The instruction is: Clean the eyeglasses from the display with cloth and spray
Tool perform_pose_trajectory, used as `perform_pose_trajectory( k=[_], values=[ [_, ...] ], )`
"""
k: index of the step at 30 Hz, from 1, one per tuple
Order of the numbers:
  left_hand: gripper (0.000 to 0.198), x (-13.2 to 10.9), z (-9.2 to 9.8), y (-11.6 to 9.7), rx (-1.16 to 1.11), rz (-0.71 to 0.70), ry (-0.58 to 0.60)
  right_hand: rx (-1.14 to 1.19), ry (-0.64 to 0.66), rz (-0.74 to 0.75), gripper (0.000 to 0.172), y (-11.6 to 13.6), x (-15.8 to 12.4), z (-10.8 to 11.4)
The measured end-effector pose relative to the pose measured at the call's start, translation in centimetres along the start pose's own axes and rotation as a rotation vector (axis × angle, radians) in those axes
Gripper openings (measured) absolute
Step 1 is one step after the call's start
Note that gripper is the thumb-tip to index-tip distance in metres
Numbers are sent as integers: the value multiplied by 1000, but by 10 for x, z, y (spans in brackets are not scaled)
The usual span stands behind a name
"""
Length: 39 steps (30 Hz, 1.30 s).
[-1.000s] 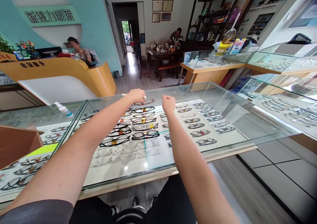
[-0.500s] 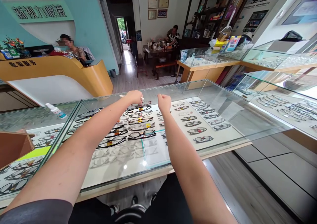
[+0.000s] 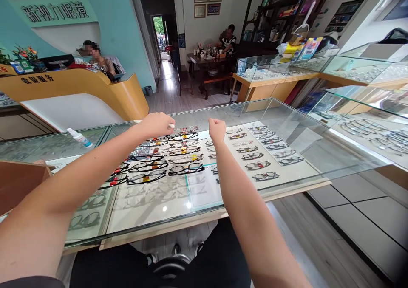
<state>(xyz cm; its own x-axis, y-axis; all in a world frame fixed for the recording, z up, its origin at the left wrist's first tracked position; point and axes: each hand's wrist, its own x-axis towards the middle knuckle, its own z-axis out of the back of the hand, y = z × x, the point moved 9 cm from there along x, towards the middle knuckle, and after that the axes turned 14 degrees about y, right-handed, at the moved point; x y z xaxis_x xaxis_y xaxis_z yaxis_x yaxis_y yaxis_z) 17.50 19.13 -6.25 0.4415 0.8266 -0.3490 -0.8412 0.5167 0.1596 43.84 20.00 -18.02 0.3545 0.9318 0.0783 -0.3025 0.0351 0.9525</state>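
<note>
Head view: glass bench (image 3: 165, 227) nearest, rows of glasses (image 3: 186, 168), then both hands.
From my remote seat, I see the farthest pair (image 3: 188, 129) just right of the left hand (image 3: 158, 124), the nearer one, its long axis crosswise. That hand pinches a small white piece (image 3: 171, 126); the right hand (image 3: 217, 129), centre frame, is fisted, contents hidden from me.

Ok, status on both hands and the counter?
Left grip closed on white item. Right grip closed, contents unseen. Glass counter beneath; bottle on glass, left side.
</note>
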Motion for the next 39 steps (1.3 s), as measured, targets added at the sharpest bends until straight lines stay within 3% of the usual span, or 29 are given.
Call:
perform_pose_trajectory(
  k=[3,6,10,17,22,26,29,32,36,39],
  values=[
    [31,-48,-13,6,5,-36,15,-29,-31,5,34,-3,1,4],
    [28,-88,-37,9,4,-44,87,-48,-42,22,35,-3,0,6],
    [24,-120,-77,4,21,-47,202,-41,-43,52,39,-1,-1,6],
    [15,-127,-116,-5,-61,-59,191,2,-73,150,50,13,-2,12],
    [12,-128,-123,-8,-177,-141,138,19,-65,253,55,33,-14,19],
    [15,-139,-120,0,-353,-253,126,16,-56,361,62,66,-36,13],
    [21,-147,-105,24,-790,-350,-6,15,35,461,68,99,-63,-17],
    [34,-145,-92,68,-1173,-306,-278,38,167,549,70,131,-97,-67],
    [50,-136,-91,112,-1377,-195,-562,68,315,601,65,164,-132,-133],
    [56,-131,-99,126,-1457,-166,-666,83,367,609,60,176,-144,-161]
  ],
)
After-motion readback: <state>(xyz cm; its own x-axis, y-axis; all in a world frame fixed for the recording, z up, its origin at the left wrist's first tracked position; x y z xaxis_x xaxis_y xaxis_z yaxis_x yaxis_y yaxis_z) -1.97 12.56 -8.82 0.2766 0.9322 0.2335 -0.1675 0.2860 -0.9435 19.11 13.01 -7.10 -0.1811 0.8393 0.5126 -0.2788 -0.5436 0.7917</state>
